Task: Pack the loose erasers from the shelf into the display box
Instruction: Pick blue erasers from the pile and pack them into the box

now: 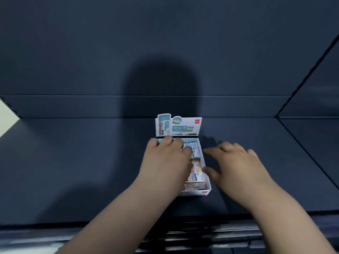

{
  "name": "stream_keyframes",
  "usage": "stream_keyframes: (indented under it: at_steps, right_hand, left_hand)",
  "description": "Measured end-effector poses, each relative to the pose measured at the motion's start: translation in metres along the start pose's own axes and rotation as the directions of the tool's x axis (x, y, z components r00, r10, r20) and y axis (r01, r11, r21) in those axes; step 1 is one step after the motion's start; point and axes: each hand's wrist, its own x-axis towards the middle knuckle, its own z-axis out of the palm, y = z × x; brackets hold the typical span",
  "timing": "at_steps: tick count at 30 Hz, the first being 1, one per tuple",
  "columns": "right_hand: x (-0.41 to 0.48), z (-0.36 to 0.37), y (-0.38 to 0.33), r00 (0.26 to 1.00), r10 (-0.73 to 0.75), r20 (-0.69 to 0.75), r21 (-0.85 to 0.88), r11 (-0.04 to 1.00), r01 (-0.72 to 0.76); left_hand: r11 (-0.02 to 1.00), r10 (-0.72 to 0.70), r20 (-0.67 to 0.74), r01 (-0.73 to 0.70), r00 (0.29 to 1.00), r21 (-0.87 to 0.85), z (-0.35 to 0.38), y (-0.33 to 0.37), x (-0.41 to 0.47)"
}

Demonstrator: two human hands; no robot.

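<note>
A white display box with an upright printed back card stands on the dark shelf. Several sleeved erasers lie inside, teal ones at the back and orange ones at the front. My left hand lies over the left half of the box, fingers curled down onto the erasers at the back; what it touches is hidden. My right hand hovers just right of the box, fingers spread and relaxed, thumb near the box's right wall, holding nothing.
The shelf is a dark blue surface with a back wall and a side panel at the right. Its front edge runs below my forearms. No loose erasers show on the shelf around the box.
</note>
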Motion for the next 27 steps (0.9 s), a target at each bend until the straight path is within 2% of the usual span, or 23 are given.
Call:
stream_keyframes:
  at_steps: [7, 11, 17, 27]
  right_hand:
    - [-0.018, -0.008, 0.075, 0.998, -0.019, 0.056, -0.023, 1.0, 0.02]
    - [-0.029, -0.016, 0.137, 0.996, -0.034, 0.079, -0.043, 0.998, 0.037]
    - [-0.048, -0.021, 0.224, 0.992, -0.088, 0.091, -0.042, 0.995, 0.092]
    - [-0.061, -0.021, 0.281, 0.988, -0.111, 0.11, 0.003, 0.994, 0.111]
  left_hand:
    - [1.0, 0.02, 0.066, -0.02, 0.998, -0.003, 0.002, 0.076, 0.033]
    - [0.999, -0.042, 0.155, 0.045, 0.987, -0.018, -0.008, 0.134, 0.054]
    - [0.993, -0.118, 0.204, 0.113, 0.972, 0.035, 0.0, 0.213, 0.078]
    - [0.984, -0.177, 0.29, 0.161, 0.941, 0.078, 0.002, 0.266, 0.096]
